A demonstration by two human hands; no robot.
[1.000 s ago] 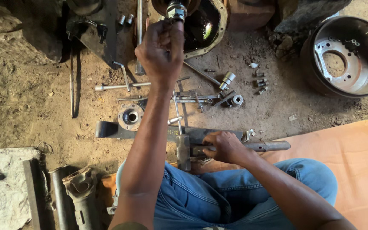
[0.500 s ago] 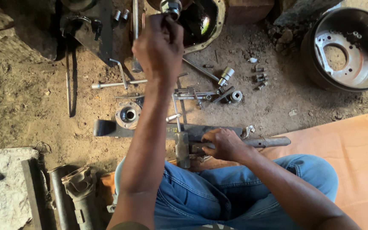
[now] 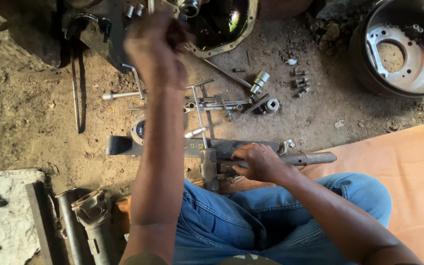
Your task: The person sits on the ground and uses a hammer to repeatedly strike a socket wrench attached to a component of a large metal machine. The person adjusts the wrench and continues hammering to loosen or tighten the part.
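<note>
My left hand is stretched far forward, fingers curled into a blurred fist beside a black round housing with a shiny metal cylinder at its rim. I cannot make out anything inside the fist. My right hand is close to my knees, wrapped around a grey metal pipe. The pipe lies along a dark flat steel bar on the dirt. A short thick metal piece stands across the bar just left of that hand.
Wrenches, sockets and a T-handle are scattered on the dirt between bar and housing. A brake drum sits far right. An orange mat lies right, with a shaft yoke and a concrete slab near left.
My left hand has shifted left, away from the shiny cylinder on the housing rim. The right hand keeps the same hold on the pipe.
</note>
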